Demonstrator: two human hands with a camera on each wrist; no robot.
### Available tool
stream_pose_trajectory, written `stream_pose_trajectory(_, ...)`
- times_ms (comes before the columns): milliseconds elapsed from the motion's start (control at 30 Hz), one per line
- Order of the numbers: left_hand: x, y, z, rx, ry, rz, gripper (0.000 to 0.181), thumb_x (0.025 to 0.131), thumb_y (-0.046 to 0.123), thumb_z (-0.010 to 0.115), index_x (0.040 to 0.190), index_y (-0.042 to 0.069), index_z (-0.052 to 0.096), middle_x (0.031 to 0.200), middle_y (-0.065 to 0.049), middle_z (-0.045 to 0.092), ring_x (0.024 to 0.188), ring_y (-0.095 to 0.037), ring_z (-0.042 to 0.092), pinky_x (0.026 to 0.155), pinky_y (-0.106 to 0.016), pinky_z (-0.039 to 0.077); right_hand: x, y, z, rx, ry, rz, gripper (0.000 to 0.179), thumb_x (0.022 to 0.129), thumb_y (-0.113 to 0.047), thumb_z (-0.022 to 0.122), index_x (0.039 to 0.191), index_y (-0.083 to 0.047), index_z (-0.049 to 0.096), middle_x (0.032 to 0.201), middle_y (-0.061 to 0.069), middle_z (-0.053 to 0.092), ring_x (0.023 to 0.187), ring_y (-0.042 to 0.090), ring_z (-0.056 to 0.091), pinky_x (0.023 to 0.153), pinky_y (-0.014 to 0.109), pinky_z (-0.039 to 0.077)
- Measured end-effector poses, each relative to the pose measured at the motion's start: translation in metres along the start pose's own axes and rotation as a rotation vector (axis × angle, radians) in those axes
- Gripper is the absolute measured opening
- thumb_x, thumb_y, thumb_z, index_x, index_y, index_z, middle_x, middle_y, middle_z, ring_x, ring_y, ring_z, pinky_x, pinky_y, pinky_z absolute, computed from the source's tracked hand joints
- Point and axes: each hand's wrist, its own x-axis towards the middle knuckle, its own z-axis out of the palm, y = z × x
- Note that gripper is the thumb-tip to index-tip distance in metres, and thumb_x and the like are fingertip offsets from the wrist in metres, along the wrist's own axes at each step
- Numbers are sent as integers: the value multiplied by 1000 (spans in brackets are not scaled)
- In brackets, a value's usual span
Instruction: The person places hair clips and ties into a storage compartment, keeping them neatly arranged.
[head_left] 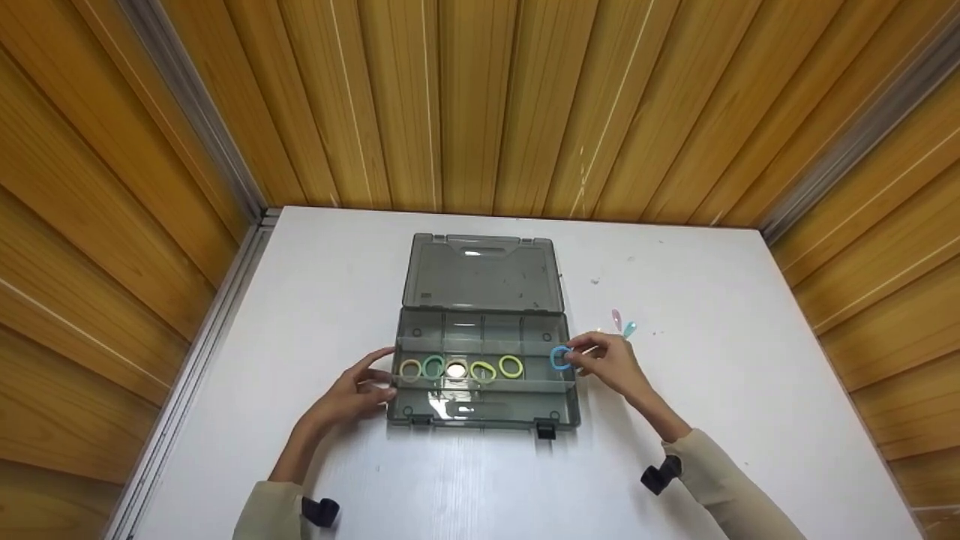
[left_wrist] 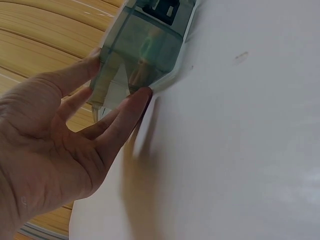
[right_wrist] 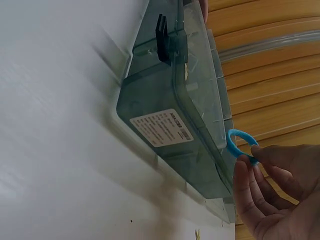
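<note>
A grey see-through plastic box lies on the table with its lid folded back. Fairly straight fingers of my left hand touch the box's left end; the left wrist view shows that hand with its fingertips against the wall. Between thumb and fingertips, my right hand pinches a blue hair tie over the right end of the middle compartment. In the right wrist view the blue hair tie stands above the rim. Several hair ties lie in that middle row, including a yellow one and a green one.
Beyond my right hand, a pink drop-shaped piece and a light blue one lie on the white table. Black latches, one of them at the right, line the box's front. Wood-patterned walls surround the table.
</note>
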Motion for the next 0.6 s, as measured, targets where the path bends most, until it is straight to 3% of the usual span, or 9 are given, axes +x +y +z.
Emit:
stream_pose_trajectory(67, 1, 0, 0, 2, -5, 8, 79, 96, 13, 71, 162, 14, 27, 137, -35, 53, 113, -35, 68, 98, -47, 58, 0, -1, 3, -8, -11, -12, 22, 91, -2, 74, 109, 11, 71, 104, 30, 72, 81, 37, 75, 69, 43, 64)
stream_pose_trajectory(333, 0, 0, 0, -1, -2, 17, 78, 97, 14, 71, 161, 13, 28, 135, -35, 54, 110, -28, 69, 95, -45, 59, 3, -9, 13, -88, -32, -61, 18, 89, -11, 79, 103, 1, 76, 96, 19, 76, 77, 21, 74, 63, 21, 59)
stream_pose_trajectory(600, 0, 1, 1, 14, 8, 13, 77, 97, 12, 70, 161, 11, 28, 135, -35, 53, 108, -26, 69, 97, -50, 58, 6, -11, 27, -105, -35, -102, 16, 86, -3, 79, 101, 2, 75, 92, 17, 77, 77, 17, 74, 65, 17, 58)
